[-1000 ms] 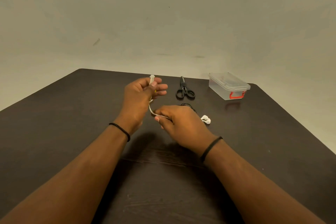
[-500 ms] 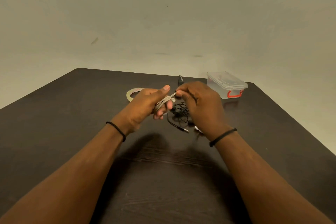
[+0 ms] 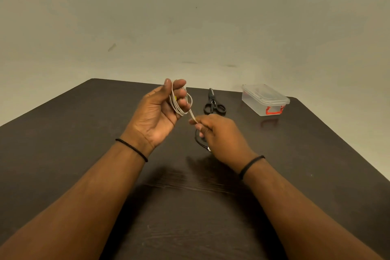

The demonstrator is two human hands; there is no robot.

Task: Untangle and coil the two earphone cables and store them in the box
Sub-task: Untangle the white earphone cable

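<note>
Loops of white cable (image 3: 179, 101) stand upright round left hand (image 3: 157, 112) fingers; right hand (image 3: 219, 135) pinches its tail.

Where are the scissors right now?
In the head view, the black scissors lie flat on the dark table toward its far edge, right of centre, between the raised left hand and the clear plastic box.

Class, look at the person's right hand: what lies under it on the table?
A black cable curls out from under the right hand on the table, with a small pale tip showing. The rest of it is covered by the hand.
</note>
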